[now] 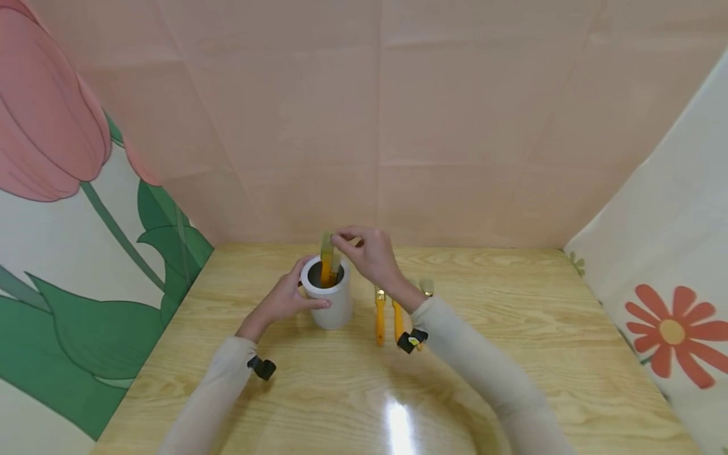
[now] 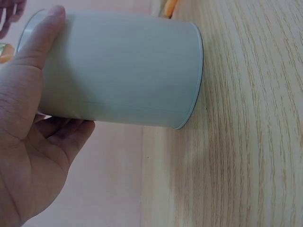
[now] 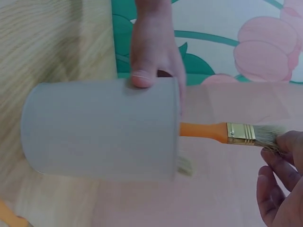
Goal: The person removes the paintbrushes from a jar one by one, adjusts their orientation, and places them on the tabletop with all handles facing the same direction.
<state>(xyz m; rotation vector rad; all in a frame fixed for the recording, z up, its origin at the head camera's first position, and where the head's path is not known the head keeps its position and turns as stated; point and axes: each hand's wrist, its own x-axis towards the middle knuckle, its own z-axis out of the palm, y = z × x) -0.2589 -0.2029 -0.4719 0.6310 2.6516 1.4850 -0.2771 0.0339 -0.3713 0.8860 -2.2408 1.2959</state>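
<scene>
A white cylindrical container (image 1: 332,313) stands upright on the table, its mouth facing up. My left hand (image 1: 284,297) grips it near the rim, thumb (image 2: 40,40) along one side and fingers around the other. Above the mouth, my right hand (image 1: 370,256) pinches the bristle end of a paintbrush (image 3: 203,131) between thumb and fingers. That brush has an orange handle and a gold metal band, and its handle reaches down into the container, where the lower end is hidden. The bristles of another brush (image 3: 185,166) show just past the rim.
To the right of the container lie more orange-handled brushes, one (image 1: 380,319) in full view, another (image 1: 398,319) and a third (image 1: 426,287) partly behind my right forearm. A pink cloth wall (image 1: 455,158) backs the wooden table (image 1: 512,316); flower-printed cloths flank it.
</scene>
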